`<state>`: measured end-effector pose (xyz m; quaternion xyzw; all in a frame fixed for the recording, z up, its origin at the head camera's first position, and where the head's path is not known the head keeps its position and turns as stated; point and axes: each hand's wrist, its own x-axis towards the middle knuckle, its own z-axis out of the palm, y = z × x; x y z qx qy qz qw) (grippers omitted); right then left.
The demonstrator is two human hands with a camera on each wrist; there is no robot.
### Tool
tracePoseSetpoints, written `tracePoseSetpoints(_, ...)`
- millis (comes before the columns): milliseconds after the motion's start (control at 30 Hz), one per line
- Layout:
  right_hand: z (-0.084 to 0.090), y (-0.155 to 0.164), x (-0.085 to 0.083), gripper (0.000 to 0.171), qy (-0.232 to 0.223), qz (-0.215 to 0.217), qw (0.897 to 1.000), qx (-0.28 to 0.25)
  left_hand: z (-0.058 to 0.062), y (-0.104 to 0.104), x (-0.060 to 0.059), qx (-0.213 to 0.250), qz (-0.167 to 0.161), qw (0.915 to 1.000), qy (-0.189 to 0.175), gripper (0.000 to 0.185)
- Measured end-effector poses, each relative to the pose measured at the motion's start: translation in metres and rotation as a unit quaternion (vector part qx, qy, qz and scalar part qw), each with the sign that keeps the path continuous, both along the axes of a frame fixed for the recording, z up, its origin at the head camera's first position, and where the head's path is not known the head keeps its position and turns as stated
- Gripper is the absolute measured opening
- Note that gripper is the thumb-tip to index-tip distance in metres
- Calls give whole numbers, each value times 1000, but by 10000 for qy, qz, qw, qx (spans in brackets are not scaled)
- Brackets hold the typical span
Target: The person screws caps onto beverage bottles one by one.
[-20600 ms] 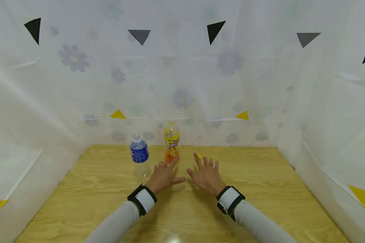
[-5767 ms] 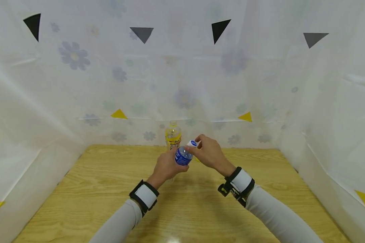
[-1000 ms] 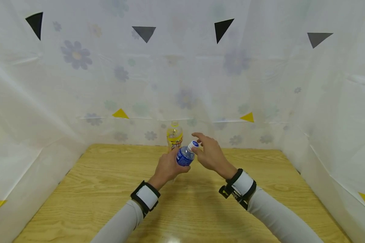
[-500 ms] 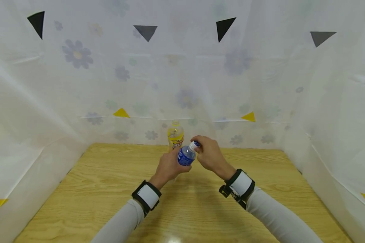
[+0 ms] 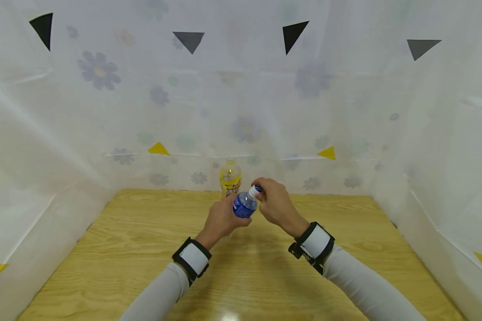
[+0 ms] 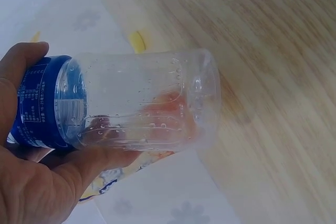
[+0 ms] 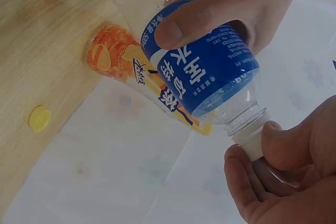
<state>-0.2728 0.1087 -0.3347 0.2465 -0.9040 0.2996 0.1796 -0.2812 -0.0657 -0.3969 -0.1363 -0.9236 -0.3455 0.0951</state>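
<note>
A clear plastic bottle with a blue label is held tilted above the table, its neck leaning toward the right hand. My left hand grips it round the label; the clear lower part of the bottle looks empty apart from droplets in the left wrist view. On its neck sits a white cap, which my right hand pinches between thumb and curled fingers. Just behind the hands stands a second bottle with a yellow and orange label, upright and without a cap; the left hand partly hides it.
A yellow bottle cap lies on the wooden table, near the yellow-labelled bottle. White flowered sheeting with taped triangles encloses the back and sides of the table.
The blue-labelled bottle stood on the table 20.6 s ago; the left hand now holds it. Within the last second, the right hand's raised fingers have curled back onto the cap.
</note>
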Motion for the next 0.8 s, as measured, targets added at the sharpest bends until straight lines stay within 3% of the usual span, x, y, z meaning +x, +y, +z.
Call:
tracePoseSetpoints(200, -2, 0, 0, 22, 236, -61, 9997, 58, 1, 0, 0, 59, -26, 10000, -38, 69)
tracePoseSetpoints(800, -2, -5, 0, 14, 63, -351, 9993, 118, 2, 1, 3, 164, -5, 9999, -27, 69)
